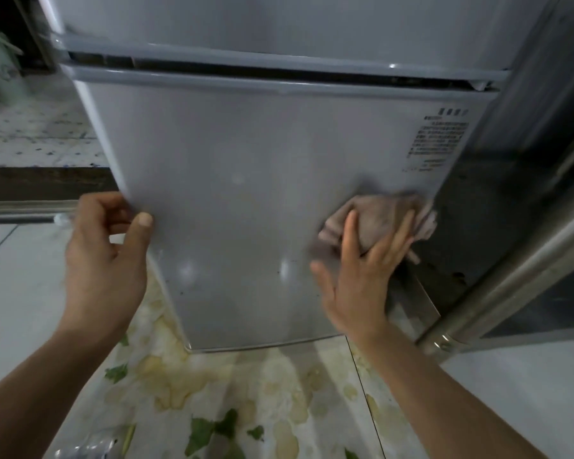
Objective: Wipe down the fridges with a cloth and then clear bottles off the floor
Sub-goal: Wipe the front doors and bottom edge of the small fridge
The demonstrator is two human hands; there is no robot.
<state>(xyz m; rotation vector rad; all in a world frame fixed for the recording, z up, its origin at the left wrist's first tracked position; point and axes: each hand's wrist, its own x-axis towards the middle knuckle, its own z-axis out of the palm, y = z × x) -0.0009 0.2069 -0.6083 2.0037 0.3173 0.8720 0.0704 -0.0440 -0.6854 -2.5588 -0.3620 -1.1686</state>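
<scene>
A grey fridge (246, 167) fills the middle of the view, its lower door facing me. My left hand (105, 256) grips the left edge of that lower door, thumb on the front. My right hand (362, 270) presses a crumpled pinkish cloth (381, 220) flat against the door's lower right part, fingers spread over it. A clear plastic bottle (87, 447) lies on the floor at the bottom left, only partly in view.
A second appliance with a dark glass front and a steel frame (497, 293) stands close on the right. The floor (246, 392) below the fridge has yellowish stains and green leaf scraps. A raised patterned step (37, 140) is at the left.
</scene>
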